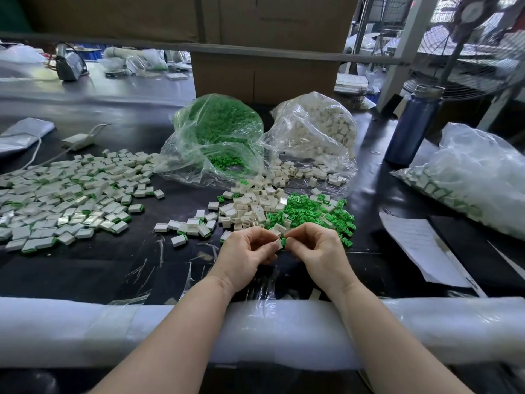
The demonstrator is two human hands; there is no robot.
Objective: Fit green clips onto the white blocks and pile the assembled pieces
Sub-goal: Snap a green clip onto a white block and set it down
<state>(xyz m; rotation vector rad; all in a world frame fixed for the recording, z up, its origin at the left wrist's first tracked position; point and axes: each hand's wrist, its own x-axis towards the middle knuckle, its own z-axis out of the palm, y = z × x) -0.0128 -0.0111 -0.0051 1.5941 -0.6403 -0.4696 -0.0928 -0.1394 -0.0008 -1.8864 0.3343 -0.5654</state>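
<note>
Left hand [246,253] pinches a white block [277,244]; right hand [315,248] pinches a green clip [283,241] against it. Assembled pile [65,194] at 10 o'clock.

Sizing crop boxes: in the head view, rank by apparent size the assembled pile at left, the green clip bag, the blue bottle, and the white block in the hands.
1. assembled pile, widest spread
2. green clip bag
3. blue bottle; it stands farther back, so true size is unsure
4. white block, pinched between left hand and right hand
</note>
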